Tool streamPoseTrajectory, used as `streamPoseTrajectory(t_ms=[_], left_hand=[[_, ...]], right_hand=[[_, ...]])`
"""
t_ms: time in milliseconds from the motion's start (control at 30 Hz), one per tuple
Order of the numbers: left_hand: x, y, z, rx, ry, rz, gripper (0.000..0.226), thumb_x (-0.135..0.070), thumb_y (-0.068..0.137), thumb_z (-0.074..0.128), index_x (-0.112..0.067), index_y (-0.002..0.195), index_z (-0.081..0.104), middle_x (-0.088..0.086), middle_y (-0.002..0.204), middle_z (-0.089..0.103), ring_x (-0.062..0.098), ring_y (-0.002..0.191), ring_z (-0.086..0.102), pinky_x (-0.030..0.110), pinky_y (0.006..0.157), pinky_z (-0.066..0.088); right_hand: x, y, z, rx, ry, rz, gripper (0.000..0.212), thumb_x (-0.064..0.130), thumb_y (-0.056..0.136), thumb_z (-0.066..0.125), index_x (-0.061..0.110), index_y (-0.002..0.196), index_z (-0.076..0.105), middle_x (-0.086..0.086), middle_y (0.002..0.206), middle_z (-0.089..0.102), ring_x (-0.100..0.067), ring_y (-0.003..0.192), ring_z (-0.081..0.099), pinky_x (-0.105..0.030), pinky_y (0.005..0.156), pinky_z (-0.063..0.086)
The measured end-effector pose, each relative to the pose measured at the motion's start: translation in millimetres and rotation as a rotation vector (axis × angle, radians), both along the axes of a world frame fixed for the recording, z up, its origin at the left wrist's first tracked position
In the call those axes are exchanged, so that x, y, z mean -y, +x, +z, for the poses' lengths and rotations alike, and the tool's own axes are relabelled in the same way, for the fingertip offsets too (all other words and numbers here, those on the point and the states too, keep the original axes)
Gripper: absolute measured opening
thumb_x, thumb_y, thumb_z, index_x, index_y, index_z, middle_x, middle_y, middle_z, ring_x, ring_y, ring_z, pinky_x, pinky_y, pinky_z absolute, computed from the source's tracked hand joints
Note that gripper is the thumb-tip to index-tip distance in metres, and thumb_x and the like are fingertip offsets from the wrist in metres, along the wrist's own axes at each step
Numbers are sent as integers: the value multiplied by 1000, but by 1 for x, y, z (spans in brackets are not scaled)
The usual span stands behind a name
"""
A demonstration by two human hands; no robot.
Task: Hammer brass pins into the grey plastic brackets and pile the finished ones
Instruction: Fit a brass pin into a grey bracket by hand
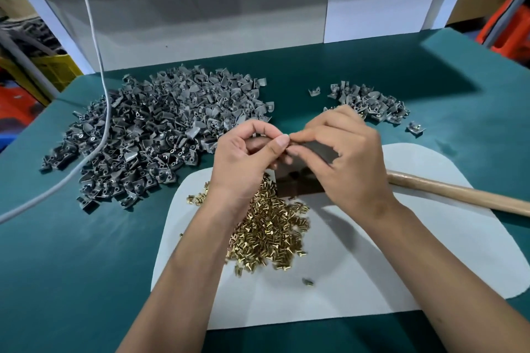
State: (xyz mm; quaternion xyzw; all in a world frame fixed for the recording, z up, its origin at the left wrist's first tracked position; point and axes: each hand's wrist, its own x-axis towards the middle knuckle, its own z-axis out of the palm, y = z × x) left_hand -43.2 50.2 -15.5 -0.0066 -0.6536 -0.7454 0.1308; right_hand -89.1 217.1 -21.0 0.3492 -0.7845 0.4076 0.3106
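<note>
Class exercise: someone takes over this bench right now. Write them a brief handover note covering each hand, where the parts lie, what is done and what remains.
Left hand and right hand: raised together over the white mat, each with a fingertip grip on something small, hidden.
Brass pins: heaped on the mat.
Hammer handle: lying at right, unheld.
Done: small bracket pile, far right.
Left: large bracket pile, far left.
</note>
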Motion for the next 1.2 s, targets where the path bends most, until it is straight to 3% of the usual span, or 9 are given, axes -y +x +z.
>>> streamPoseTrajectory(t_ms=[200, 400, 567, 700, 767, 867, 1033, 1200], left_hand=[[0, 0, -3, -22, -153, 4, 6, -3, 96, 67, -6, 90, 66, 4, 72, 76, 11, 61, 68, 17, 57, 49], [0, 1, -4, -83, -264, 24, 7, -15, 97, 61, -16, 93, 66, -3, 69, 71, 7, 59, 61, 21, 58, 48], [1, 1, -7, -119, -372, 226, 12, -17, 101, 59, -18, 93, 68, -5, 79, 77, 9, 73, 75, 20, 62, 55], [17, -2, -9, 28, -682, 590, 9, -18, 95, 65, -25, 90, 68, -13, 81, 72, 0, 76, 68, 29, 73, 59], [24, -2, -11, 154, -921, 706, 6, -22, 92, 68, -26, 95, 66, -8, 92, 70, 11, 87, 62, 30, 77, 55], [31, -1, -15, 317, -1146, 713, 24, -35, 89, 70, -25, 110, 63, 7, 113, 61, 29, 112, 48, 38, 88, 42], [34, -5, -21, 363, -1211, 615, 22, -37, 89, 72, -24, 107, 67, 6, 111, 63, 31, 115, 47, 41, 99, 41], [35, -7, -23, 337, -1126, 606, 5, -21, 90, 71, -21, 94, 72, 5, 103, 65, 29, 104, 54, 40, 92, 45]], right_hand=[[-2, 0, 3, -8, 82, 31, 15, 22, 86, 84, 8, 91, 80, -1, 86, 67, -24, 88, 56, -38, 77, 48], [0, 2, 7, -34, 105, 1, 14, 22, 88, 82, 8, 87, 79, -1, 86, 68, -25, 87, 57, -37, 77, 48], [-3, -2, 2, -18, 87, -69, 9, 18, 94, 73, 11, 89, 77, 0, 89, 70, -21, 88, 62, -37, 81, 51], [-16, -10, -1, 162, 35, -154, 7, 14, 94, 67, 15, 91, 73, 5, 91, 71, -11, 88, 66, -36, 84, 55], [-19, -13, -2, 209, 15, -157, 7, 14, 94, 66, 15, 91, 72, 6, 90, 71, -9, 86, 67, -34, 84, 57], [-18, -12, -1, 228, -26, -170, 8, 16, 94, 65, 18, 92, 72, 8, 91, 70, -8, 86, 68, -28, 82, 58], [-17, -11, 1, 239, -21, -185, 8, 14, 94, 66, 16, 91, 72, 4, 91, 69, -11, 84, 67, -35, 80, 59], [-13, -3, 4, 199, -23, -225, 8, 8, 88, 67, 11, 86, 75, 2, 85, 71, -13, 83, 67, -37, 80, 58]])
